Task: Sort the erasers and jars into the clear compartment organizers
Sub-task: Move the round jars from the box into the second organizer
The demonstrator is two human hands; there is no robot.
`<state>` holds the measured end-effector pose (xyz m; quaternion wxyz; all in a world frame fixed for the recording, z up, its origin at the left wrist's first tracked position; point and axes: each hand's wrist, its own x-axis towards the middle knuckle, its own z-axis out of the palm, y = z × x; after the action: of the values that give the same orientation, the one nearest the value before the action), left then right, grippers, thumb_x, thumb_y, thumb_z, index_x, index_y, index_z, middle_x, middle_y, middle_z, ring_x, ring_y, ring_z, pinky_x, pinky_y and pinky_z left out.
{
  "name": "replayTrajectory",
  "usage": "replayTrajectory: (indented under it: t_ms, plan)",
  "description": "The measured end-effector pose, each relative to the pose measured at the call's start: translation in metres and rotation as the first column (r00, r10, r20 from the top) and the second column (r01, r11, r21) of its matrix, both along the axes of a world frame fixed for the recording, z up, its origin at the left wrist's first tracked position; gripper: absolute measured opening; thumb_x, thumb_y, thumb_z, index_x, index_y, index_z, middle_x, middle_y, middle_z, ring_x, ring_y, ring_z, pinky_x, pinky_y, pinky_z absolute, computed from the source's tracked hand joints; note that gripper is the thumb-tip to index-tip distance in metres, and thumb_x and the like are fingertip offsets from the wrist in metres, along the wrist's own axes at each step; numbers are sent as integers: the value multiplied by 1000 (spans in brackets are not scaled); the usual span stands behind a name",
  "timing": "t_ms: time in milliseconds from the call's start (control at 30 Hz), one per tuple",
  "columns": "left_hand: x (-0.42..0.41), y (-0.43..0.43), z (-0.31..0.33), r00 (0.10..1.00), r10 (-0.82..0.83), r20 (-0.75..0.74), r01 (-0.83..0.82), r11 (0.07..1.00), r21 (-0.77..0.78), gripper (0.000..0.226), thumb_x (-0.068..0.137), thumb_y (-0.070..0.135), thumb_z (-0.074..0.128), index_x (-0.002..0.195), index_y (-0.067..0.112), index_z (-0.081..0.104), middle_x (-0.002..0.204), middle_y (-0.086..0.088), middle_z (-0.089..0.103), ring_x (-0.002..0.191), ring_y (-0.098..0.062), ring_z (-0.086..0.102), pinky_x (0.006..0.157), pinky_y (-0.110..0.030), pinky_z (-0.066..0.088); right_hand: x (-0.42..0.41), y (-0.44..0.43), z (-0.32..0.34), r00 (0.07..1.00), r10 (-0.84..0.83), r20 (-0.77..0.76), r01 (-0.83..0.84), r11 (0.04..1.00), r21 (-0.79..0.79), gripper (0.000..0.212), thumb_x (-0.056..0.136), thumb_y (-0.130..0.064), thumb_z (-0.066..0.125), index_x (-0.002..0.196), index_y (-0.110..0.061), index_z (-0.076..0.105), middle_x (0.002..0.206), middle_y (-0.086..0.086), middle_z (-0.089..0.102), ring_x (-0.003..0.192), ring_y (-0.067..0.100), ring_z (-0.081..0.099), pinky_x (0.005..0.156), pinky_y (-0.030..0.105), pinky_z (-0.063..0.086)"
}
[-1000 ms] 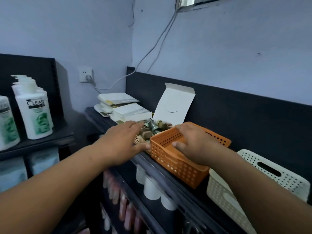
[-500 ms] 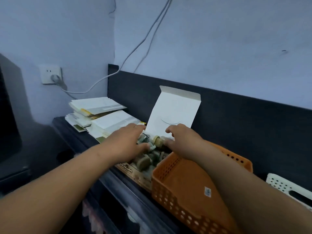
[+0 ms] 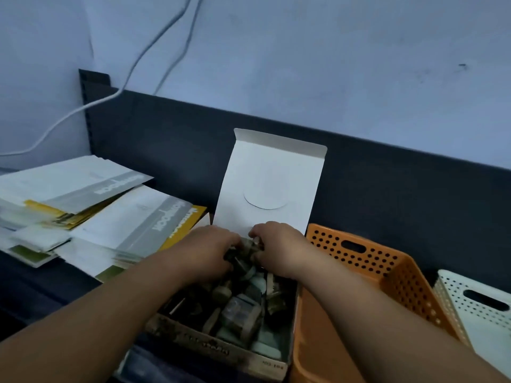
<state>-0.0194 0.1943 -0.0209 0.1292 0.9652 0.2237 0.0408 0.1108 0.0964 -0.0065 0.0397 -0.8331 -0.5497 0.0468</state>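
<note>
An open cardboard box (image 3: 218, 346) with its white lid (image 3: 269, 183) standing upright sits on the dark shelf. It holds several small jars with cork stoppers (image 3: 239, 313) and pale erasers (image 3: 264, 348). Both hands reach into the far end of the box. My left hand (image 3: 206, 251) is curled over the items there, and my right hand (image 3: 279, 248) is curled beside it, fingertips down among the jars. What each hand holds is hidden by the fingers. No clear compartment organizer is in view.
An orange perforated basket (image 3: 387, 272) stands right of the box, with a white perforated basket (image 3: 475, 313) beyond it. Stacks of booklets (image 3: 91, 217) lie to the left. A dark back panel (image 3: 387, 189) runs behind, and white cables (image 3: 132, 70) hang on the wall.
The view has moved closer and down toward the box. My right hand left the orange basket and joined the left hand inside the far end of the box.
</note>
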Motion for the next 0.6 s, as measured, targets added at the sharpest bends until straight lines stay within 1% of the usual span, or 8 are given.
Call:
replayTrajectory:
  t_ms: [133, 167, 233, 300, 367, 467, 533, 600]
  plan:
    - [-1, 10, -5, 998, -40, 54, 42, 998, -39, 32, 75, 26, 63, 105, 36, 62, 108, 9, 64, 100, -13, 58, 82, -35, 51, -3, 5, -3, 1000, -11, 27, 10, 1000, 22, 24, 85, -16, 58, 109, -21, 58, 110, 2, 57, 101, 24, 54, 81, 36, 50]
    - [-1, 11, -5, 997, -48, 66, 51, 997, -54, 30, 76, 26, 64, 104, 36, 62, 107, 9, 64, 100, -13, 58, 82, -34, 50, -4, 5, -3, 1000, -12, 28, 11, 999, 30, 19, 85, -14, 57, 102, -22, 55, 105, 1, 55, 97, 23, 53, 77, 34, 48]
    - [-1, 13, -3, 994, -53, 97, 64, 991, -116, 27, 79, 28, 67, 104, 35, 62, 108, 10, 62, 100, -12, 57, 81, -30, 49, -6, 4, -3, 999, -20, 29, 19, 999, 42, 21, 85, -12, 56, 93, -28, 46, 101, 0, 54, 93, 22, 51, 73, 32, 44]
    - [-1, 13, -1, 990, -44, 135, 70, 979, -189, 26, 80, 28, 69, 103, 38, 61, 106, 13, 61, 96, -9, 56, 76, -23, 47, -8, 2, -3, 999, -36, 16, 35, 997, 62, 21, 85, -12, 55, 94, -27, 44, 104, 3, 55, 98, 24, 52, 76, 35, 47]
    - [-4, 12, 1, 982, -53, 180, 95, 967, -235, 25, 80, 25, 69, 97, 41, 60, 101, 16, 61, 90, -5, 56, 71, -21, 46, -9, -2, -2, 997, -64, -38, 68, 991, 115, 23, 86, -13, 55, 107, -22, 48, 111, 4, 54, 102, 26, 54, 81, 36, 48]
    - [-8, 12, 10, 967, -35, 252, 122, 934, -337, 24, 79, 18, 69, 93, 37, 62, 95, 14, 64, 86, -6, 62, 77, -32, 53, -10, -13, 8, 971, -108, -213, 160, 956, 244, 40, 90, -19, 58, 128, -24, 45, 121, 2, 48, 103, 21, 54, 79, 29, 46]
    - [-11, 9, 20, 949, -28, 314, 162, 899, -408, 24, 80, 15, 69, 93, 34, 64, 90, 9, 67, 83, -14, 66, 79, -37, 55, -11, -24, 18, 944, -120, -307, 225, 916, 332, 38, 92, -22, 59, 128, -25, 47, 122, 0, 47, 102, 18, 55, 82, 30, 50]
    - [-10, 1, 32, 920, -24, 390, 225, 849, -478, 23, 85, 13, 65, 99, 31, 65, 90, 4, 69, 87, -21, 67, 82, -40, 54, -13, -40, 29, 922, -118, -368, 279, 862, 423, 31, 91, -21, 61, 120, -26, 52, 118, -1, 52, 98, 15, 57, 85, 34, 53]
